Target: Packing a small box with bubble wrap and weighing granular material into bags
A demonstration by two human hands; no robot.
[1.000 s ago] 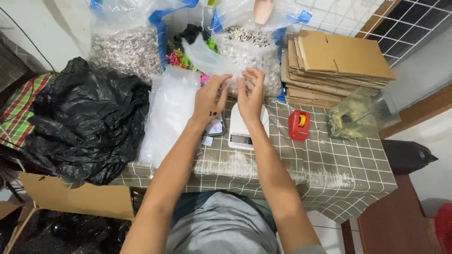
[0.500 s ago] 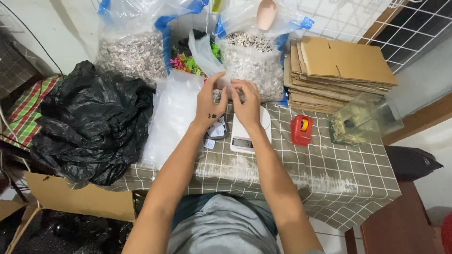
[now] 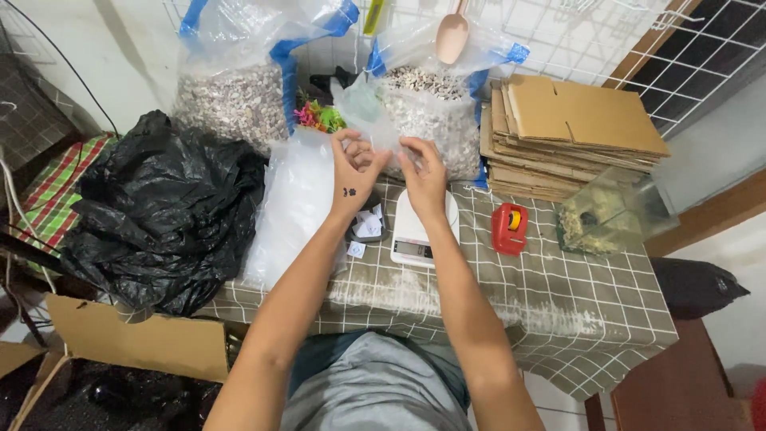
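Surface: bench (image 3: 511, 303) covered w/ grey checked cloth; white tiled wall and wire grid seen behind.
Left hand (image 3: 353, 169): raised above the bench, fingers curled, a small clear plastic bag (image 3: 369, 112) pinched at its lower edge.
Right hand (image 3: 423, 175): held just beside the left, fingers closed on the same bag edge; both hands are set close together, approx. touching.
Bag position: held upright in the air, in front of the big sack, above the scale.
Scale: white digital scale (image 3: 415, 231) laid on the bench directly under the right hand; pan partly hidden by the wrist.
Behind: two large clear sacks w/ blue trim, filled w/ pale grainy stuff, left sack (image 3: 239, 96) and right sack (image 3: 439, 112); a pink scoop (image 3: 452, 36) stuck in the right one.
Left side: stack of clear bags (image 3: 295, 199) laid beside the left forearm; black plastic bag (image 3: 159, 215) heaped further left.
Right side: red tape measure (image 3: 509, 227) near the scale; flat cardboard stack (image 3: 566, 136) behind it; clear container (image 3: 610, 215) at the far right.
Below: open cardboard box (image 3: 136, 343) on the floor, bench-left.
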